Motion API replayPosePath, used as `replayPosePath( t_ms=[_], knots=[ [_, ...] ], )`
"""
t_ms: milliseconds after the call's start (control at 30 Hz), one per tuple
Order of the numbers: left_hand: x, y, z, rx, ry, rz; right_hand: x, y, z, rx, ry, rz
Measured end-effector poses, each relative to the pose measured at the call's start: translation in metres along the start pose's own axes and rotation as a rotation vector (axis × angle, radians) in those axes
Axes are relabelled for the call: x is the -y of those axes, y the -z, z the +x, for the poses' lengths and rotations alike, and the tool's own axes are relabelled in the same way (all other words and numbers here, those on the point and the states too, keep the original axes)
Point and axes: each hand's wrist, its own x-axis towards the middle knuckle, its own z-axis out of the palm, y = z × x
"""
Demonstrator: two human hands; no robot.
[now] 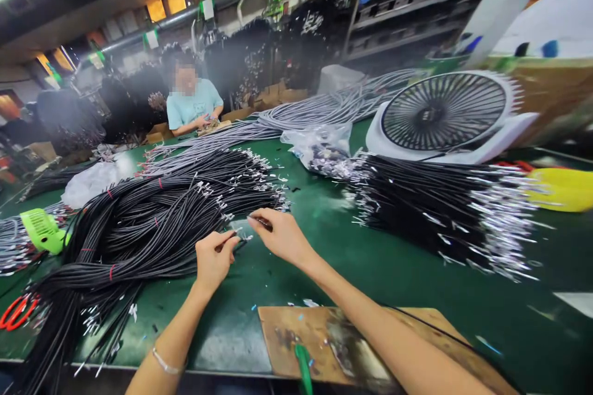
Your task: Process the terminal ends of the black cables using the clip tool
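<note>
My left hand (214,260) pinches a black cable close to its stripped white end, at the right edge of a large pile of black cables (152,222). Red ties hold parts of that pile together. A short distance to the right, my right hand (281,236) has its thumb and fingers closed together. Something small and dark shows within its curled fingers, too small to name. The two hands are apart, with the light cable ends between them.
A bundle of short black cables (417,203) lies to the right, below a fan (445,112). Grey cables (319,110) stretch across the back, where another person (194,99) sits. Nearer are a brown board (287,333), a green handle (302,365) and red-handled scissors (18,313).
</note>
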Motion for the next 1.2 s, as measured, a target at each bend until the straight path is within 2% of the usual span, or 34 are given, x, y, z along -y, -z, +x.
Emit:
replayPosePath(
  t_ms=[167,233,333,500,733,967,1067,1200],
  knots=[
    [-0.021,0.004,-0.009,-0.053,0.086,-0.146,0.014,0.002,-0.013,-0.045,0.107,0.178],
    [-0.025,0.004,-0.012,-0.063,0.104,-0.176,0.019,0.004,-0.019,-0.027,0.14,0.274],
    [-0.025,0.003,-0.014,-0.096,0.104,-0.185,0.023,0.006,-0.023,0.018,0.135,0.352],
    [-0.019,-0.001,-0.018,-0.128,0.031,-0.2,0.024,0.003,-0.025,-0.024,0.074,0.408],
    [-0.021,-0.001,-0.018,-0.097,0.059,-0.181,0.024,0.005,-0.025,0.035,0.028,0.436],
    [-0.022,0.0,-0.017,-0.086,0.038,-0.158,0.026,0.004,-0.025,0.033,0.007,0.451],
    [-0.022,0.001,-0.016,-0.053,0.074,-0.177,0.025,0.003,-0.026,0.046,-0.036,0.452],
    [-0.024,0.005,-0.009,0.001,0.149,-0.236,0.023,0.003,-0.025,0.018,-0.018,0.378]
  ],
)
